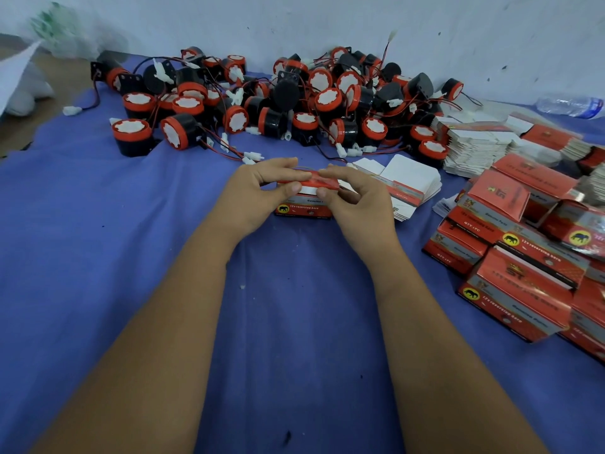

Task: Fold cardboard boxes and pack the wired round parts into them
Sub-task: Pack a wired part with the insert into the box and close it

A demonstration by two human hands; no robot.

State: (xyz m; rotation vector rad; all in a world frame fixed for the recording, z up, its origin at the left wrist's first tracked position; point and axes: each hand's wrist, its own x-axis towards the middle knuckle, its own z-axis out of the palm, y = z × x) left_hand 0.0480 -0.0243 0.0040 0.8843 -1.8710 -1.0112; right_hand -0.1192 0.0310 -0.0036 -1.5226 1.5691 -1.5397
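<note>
A: How far along would you say the packing is?

B: Partway, I judge. A heap of closed red boxes (530,253) sits at the right edge of the desk (98,257), so a fair share looks done.

A: And what is left?

B: Plenty. A big pile of wired round parts (281,103) lies loose along the far edge, against the wall (327,21). Flat unfolded box blanks (471,145) are stacked toward the far right corner, between that pile and the closed boxes, with a smaller stack (409,181) just beside the hands.

A: What is in hand now?

B: One box (304,204) stands in the middle of the desk, nearer the far edge. The left hand (258,194) and right hand (357,198) both pinch its top flap (314,183), fingers narrowed onto the cardboard from either side.

A: Is a part already inside?

B: I cannot tell; the hands and flap hide the opening. A thin red wire seems to run by the left fingers, which hints at it.

A: So this step?

B: Closing the top, most likely, with many more boxes to fold and fill.
</note>
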